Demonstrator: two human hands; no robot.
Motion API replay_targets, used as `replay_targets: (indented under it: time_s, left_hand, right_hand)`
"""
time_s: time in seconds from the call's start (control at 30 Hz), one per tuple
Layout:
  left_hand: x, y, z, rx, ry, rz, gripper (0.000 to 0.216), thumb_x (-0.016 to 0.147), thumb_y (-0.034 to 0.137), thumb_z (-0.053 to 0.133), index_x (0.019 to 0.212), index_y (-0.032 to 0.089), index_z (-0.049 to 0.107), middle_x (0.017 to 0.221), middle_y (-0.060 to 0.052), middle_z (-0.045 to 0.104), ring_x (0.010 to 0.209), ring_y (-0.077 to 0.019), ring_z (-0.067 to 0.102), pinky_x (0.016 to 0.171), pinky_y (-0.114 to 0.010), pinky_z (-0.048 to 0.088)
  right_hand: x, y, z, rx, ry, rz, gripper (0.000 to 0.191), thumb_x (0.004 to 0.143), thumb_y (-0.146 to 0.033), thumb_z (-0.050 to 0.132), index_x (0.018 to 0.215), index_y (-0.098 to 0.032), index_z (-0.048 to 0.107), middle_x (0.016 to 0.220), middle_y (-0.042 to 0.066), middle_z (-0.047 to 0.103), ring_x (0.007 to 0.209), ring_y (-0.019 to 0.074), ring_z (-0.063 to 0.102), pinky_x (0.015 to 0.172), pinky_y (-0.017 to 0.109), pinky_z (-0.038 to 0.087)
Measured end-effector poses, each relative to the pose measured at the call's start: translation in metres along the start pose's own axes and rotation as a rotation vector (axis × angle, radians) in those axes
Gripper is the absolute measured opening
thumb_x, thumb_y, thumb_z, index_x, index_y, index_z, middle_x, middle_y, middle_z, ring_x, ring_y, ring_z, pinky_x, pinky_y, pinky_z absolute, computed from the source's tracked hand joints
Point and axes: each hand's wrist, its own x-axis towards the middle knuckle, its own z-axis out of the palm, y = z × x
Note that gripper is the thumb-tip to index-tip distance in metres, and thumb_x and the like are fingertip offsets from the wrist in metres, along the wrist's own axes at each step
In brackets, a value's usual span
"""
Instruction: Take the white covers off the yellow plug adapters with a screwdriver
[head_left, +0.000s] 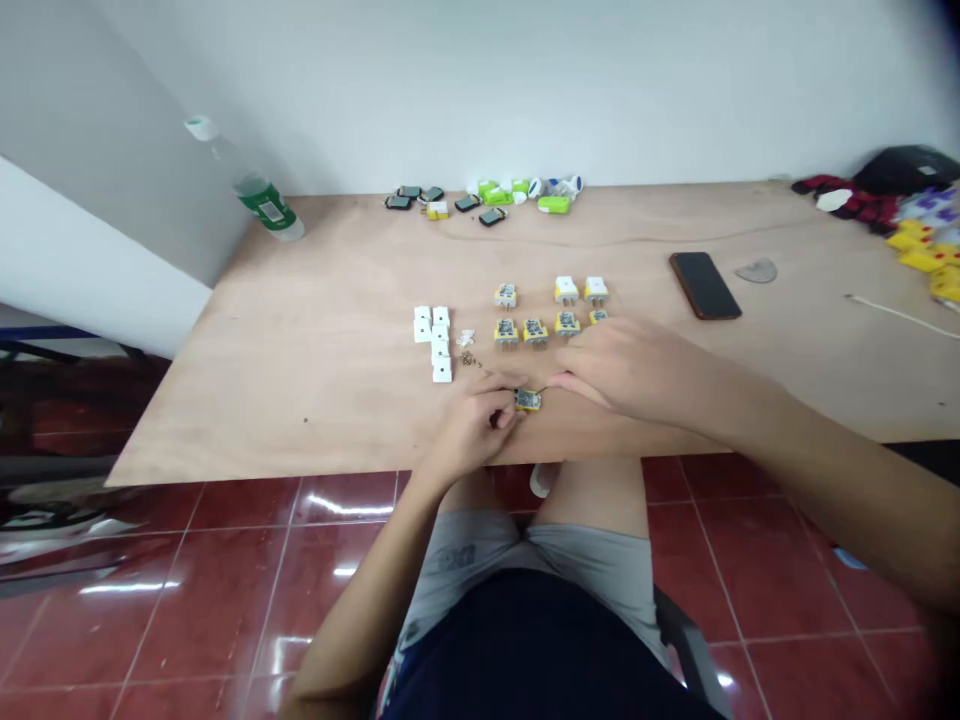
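Observation:
Near the table's front edge, my left hand (pixel 480 415) has its fingers curled round the left side of a small yellow-and-grey plug (pixel 528 400) whose inside lies uncovered. My right hand (pixel 619 365) is closed just right of that plug, its fingertips pinched on something thin and dark that reaches toward the plug; its kind is too small to tell. Behind the hands stand several more open yellow plugs (pixel 506 332), and two with white covers (pixel 566 290). White square covers (pixel 441 330) are grouped to the left, beside tiny clear pieces (pixel 466 338) and small screws (pixel 469 359).
Dark-faced small parts (pixel 493 216) and green-and-white items (pixel 555 204) lie along the wall. A bottle (pixel 270 208) stands at the back left. To the right are a phone (pixel 705 285), a grey heart-shaped piece (pixel 757 270), a white cord (pixel 904 312) and yellow items (pixel 919 245).

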Motion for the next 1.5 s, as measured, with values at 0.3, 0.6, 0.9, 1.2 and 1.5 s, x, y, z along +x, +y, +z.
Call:
replay_targets:
  time_s: [0.3,0.6,0.9,1.2,1.5]
  left_hand:
    - [0.001,0.002,-0.001,0.007,0.008,0.027,0.044,0.103,0.008,0.071,0.070,0.023,0.045,0.138,-0.007,0.083,0.129,-0.0290,0.078,0.100,-0.047,0.063]
    - [0.001,0.000,-0.001,0.051,-0.018,0.038,0.042,0.100,0.005,0.072,0.070,0.022,0.047,0.139,-0.007,0.081,0.121,-0.0270,0.076,0.099,-0.045,0.061]
    - [0.001,-0.002,0.000,0.023,-0.018,0.034,0.042,0.101,0.006,0.072,0.071,0.022,0.046,0.141,-0.008,0.079,0.127,-0.0278,0.076,0.102,-0.045,0.061]
    - [0.000,-0.002,0.001,0.031,-0.012,0.038,0.041,0.100,0.006,0.072,0.071,0.022,0.047,0.139,-0.008,0.079,0.125,-0.0272,0.076,0.101,-0.043,0.061]
    - [0.000,-0.002,0.000,0.009,-0.009,0.046,0.042,0.102,0.008,0.071,0.072,0.022,0.045,0.140,-0.009,0.078,0.127,-0.0274,0.075,0.103,-0.044,0.059]
  right_hand:
    - [-0.006,-0.005,-0.003,-0.054,-0.010,-0.046,0.016,0.110,-0.020,0.069,0.100,-0.023,0.081,0.081,0.005,0.073,0.067,0.0216,0.056,0.068,0.038,0.031]
    - [-0.011,-0.006,-0.006,0.144,-0.076,-0.078,0.065,0.110,-0.003,0.055,0.165,-0.035,0.068,0.136,0.007,0.082,0.101,0.0270,0.074,0.081,0.038,0.048]
    - [-0.005,-0.007,-0.006,0.196,-0.114,-0.023,0.042,0.116,-0.013,0.056,0.149,-0.030,0.077,0.143,0.005,0.084,0.113,0.0274,0.081,0.087,0.036,0.054]
    - [-0.002,-0.013,-0.009,-0.003,-0.181,-0.005,0.048,0.118,-0.018,0.054,0.164,-0.028,0.066,0.113,0.006,0.086,0.089,0.0249,0.077,0.076,0.034,0.047]
    - [0.000,-0.013,-0.007,-0.015,-0.159,-0.002,0.033,0.117,-0.018,0.059,0.143,-0.023,0.078,0.112,0.008,0.087,0.089,0.0272,0.078,0.076,0.037,0.047]
